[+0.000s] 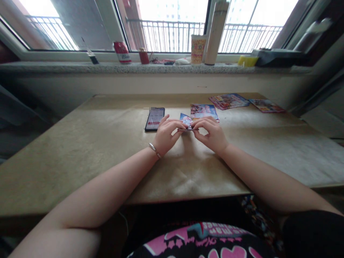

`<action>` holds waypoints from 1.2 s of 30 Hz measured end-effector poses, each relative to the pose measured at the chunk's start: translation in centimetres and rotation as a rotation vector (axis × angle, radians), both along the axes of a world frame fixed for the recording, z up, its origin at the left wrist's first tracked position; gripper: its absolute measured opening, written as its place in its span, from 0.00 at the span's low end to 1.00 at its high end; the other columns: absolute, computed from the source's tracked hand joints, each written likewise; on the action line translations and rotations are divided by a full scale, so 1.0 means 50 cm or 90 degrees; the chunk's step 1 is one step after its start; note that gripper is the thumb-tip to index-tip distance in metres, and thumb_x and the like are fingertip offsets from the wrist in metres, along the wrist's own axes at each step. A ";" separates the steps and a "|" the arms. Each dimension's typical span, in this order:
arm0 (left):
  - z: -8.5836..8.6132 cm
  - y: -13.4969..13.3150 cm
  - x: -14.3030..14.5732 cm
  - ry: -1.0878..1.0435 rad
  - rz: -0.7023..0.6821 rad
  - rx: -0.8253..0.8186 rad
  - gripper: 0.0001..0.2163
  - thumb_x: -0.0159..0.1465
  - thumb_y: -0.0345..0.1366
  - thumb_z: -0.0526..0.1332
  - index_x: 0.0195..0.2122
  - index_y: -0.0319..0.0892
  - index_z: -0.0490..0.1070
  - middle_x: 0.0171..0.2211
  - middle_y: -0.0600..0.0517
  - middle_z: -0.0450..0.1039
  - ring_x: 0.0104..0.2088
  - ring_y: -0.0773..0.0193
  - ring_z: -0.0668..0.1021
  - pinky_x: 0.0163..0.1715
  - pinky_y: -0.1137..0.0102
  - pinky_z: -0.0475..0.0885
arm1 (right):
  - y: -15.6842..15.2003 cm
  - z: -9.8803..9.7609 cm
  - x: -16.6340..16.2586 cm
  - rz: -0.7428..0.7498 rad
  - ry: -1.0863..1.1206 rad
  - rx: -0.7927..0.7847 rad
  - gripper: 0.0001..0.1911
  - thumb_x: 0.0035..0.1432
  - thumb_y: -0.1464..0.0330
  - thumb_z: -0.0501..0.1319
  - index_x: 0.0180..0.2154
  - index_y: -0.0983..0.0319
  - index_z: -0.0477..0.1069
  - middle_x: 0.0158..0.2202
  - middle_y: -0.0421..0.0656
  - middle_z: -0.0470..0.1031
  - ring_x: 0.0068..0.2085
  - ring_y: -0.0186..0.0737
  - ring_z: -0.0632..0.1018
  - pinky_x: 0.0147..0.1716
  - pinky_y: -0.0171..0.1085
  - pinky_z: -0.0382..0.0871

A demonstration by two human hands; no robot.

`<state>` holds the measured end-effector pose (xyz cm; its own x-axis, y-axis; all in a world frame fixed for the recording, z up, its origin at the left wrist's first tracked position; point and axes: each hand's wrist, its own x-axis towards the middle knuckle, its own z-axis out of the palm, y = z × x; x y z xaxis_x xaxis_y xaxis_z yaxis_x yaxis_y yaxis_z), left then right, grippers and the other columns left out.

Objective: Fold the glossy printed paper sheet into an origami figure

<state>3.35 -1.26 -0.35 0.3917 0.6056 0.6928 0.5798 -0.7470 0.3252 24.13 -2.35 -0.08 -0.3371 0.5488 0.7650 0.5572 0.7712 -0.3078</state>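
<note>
Between both hands, a little above the table, is a small folded sheet of printed paper [186, 119] in blue, white and pink. My left hand [167, 134] pinches its left end between thumb and fingers, and a silver bracelet circles that wrist. At the other end, my right hand [211, 133] pinches the paper in the same way. Just beyond the right hand lies a flat stack of colourful printed sheets [204, 111], partly covered by that hand. A smartphone [155, 119] with its screen lit rests beside my left hand.
Farther back on the table [94, 143] are a fanned pile of printed sheets [231, 101] and a smaller pile [267, 105] to its right. Along the windowsill [161, 68] stand a red can [122, 52], a patterned cup [198, 49] and a tall cylinder [215, 34].
</note>
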 end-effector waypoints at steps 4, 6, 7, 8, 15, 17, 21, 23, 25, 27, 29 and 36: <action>-0.002 0.003 -0.001 -0.011 -0.007 0.027 0.05 0.64 0.39 0.60 0.34 0.45 0.72 0.37 0.54 0.79 0.42 0.64 0.78 0.60 0.57 0.57 | -0.003 0.003 0.004 -0.027 -0.019 0.012 0.03 0.56 0.70 0.60 0.31 0.56 0.70 0.37 0.40 0.79 0.44 0.43 0.75 0.48 0.45 0.68; -0.002 0.004 -0.002 -0.022 -0.005 0.031 0.06 0.63 0.40 0.61 0.33 0.45 0.72 0.36 0.54 0.79 0.41 0.64 0.78 0.60 0.58 0.58 | -0.004 0.005 0.004 -0.045 -0.034 0.017 0.04 0.56 0.70 0.60 0.31 0.55 0.71 0.36 0.41 0.79 0.45 0.44 0.75 0.48 0.45 0.69; -0.002 0.004 -0.002 -0.026 -0.001 0.029 0.06 0.63 0.40 0.62 0.33 0.45 0.73 0.36 0.54 0.79 0.40 0.64 0.78 0.59 0.58 0.59 | -0.005 0.006 0.004 -0.051 -0.040 0.021 0.04 0.57 0.70 0.60 0.31 0.55 0.71 0.36 0.41 0.79 0.45 0.44 0.75 0.48 0.45 0.69; -0.002 0.004 -0.002 -0.029 0.004 0.024 0.06 0.63 0.40 0.61 0.32 0.45 0.73 0.36 0.54 0.79 0.40 0.64 0.78 0.58 0.58 0.60 | -0.006 0.007 0.004 -0.053 -0.046 0.025 0.04 0.57 0.70 0.60 0.31 0.55 0.71 0.36 0.41 0.79 0.45 0.44 0.75 0.48 0.44 0.69; -0.012 0.007 -0.004 -0.055 0.001 -0.025 0.07 0.64 0.40 0.60 0.32 0.44 0.72 0.36 0.53 0.80 0.38 0.64 0.80 0.57 0.57 0.62 | -0.002 0.001 0.009 -0.031 -0.044 0.028 0.03 0.56 0.70 0.61 0.35 0.56 0.72 0.38 0.42 0.79 0.45 0.44 0.75 0.49 0.44 0.68; -0.015 0.009 -0.005 -0.073 -0.014 -0.025 0.07 0.65 0.40 0.60 0.33 0.44 0.72 0.37 0.54 0.80 0.38 0.64 0.80 0.57 0.57 0.62 | 0.003 -0.001 0.010 -0.015 -0.031 0.028 0.04 0.55 0.70 0.61 0.35 0.57 0.72 0.37 0.42 0.79 0.44 0.44 0.75 0.48 0.45 0.69; -0.016 0.012 -0.006 -0.085 -0.040 0.001 0.04 0.64 0.37 0.61 0.33 0.45 0.72 0.36 0.55 0.80 0.37 0.65 0.80 0.56 0.59 0.63 | 0.009 -0.002 0.011 0.003 -0.007 0.041 0.03 0.54 0.71 0.62 0.33 0.57 0.71 0.36 0.41 0.79 0.42 0.43 0.76 0.46 0.45 0.70; -0.015 0.012 -0.006 -0.065 -0.057 0.028 0.03 0.64 0.35 0.60 0.33 0.44 0.71 0.36 0.55 0.80 0.36 0.66 0.80 0.55 0.61 0.63 | 0.008 -0.002 0.009 -0.005 -0.008 0.044 0.03 0.54 0.71 0.62 0.32 0.57 0.71 0.35 0.40 0.79 0.42 0.43 0.76 0.46 0.45 0.70; -0.013 0.012 -0.005 -0.026 -0.060 0.064 0.02 0.64 0.34 0.59 0.33 0.44 0.70 0.34 0.55 0.79 0.34 0.66 0.79 0.52 0.63 0.65 | 0.005 0.000 0.006 -0.012 -0.020 0.049 0.04 0.54 0.72 0.62 0.31 0.56 0.72 0.34 0.40 0.80 0.42 0.43 0.76 0.45 0.45 0.70; -0.011 0.011 -0.004 0.025 -0.048 0.096 0.03 0.63 0.35 0.59 0.33 0.43 0.70 0.32 0.55 0.78 0.33 0.65 0.78 0.46 0.64 0.67 | 0.002 0.001 0.003 -0.012 -0.040 0.055 0.04 0.54 0.72 0.62 0.32 0.56 0.73 0.34 0.40 0.80 0.43 0.43 0.76 0.46 0.44 0.70; -0.009 0.011 -0.003 0.067 -0.033 0.112 0.05 0.63 0.38 0.60 0.32 0.44 0.71 0.30 0.54 0.77 0.33 0.64 0.77 0.43 0.65 0.66 | -0.001 0.001 0.001 -0.004 -0.059 0.064 0.05 0.54 0.72 0.62 0.32 0.56 0.73 0.34 0.39 0.80 0.44 0.43 0.75 0.46 0.44 0.70; -0.009 0.013 -0.006 0.055 -0.034 0.128 0.06 0.64 0.36 0.59 0.30 0.44 0.70 0.32 0.55 0.77 0.34 0.64 0.76 0.43 0.65 0.65 | -0.002 -0.002 -0.001 -0.003 -0.045 0.050 0.06 0.52 0.72 0.64 0.33 0.57 0.72 0.35 0.40 0.80 0.44 0.43 0.75 0.46 0.43 0.71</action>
<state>3.06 -0.59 -0.79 0.4829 0.4355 0.7597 0.5567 -0.8224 0.1176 24.08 -2.45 -0.17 -0.3889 0.4902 0.7800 0.5794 0.7884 -0.2066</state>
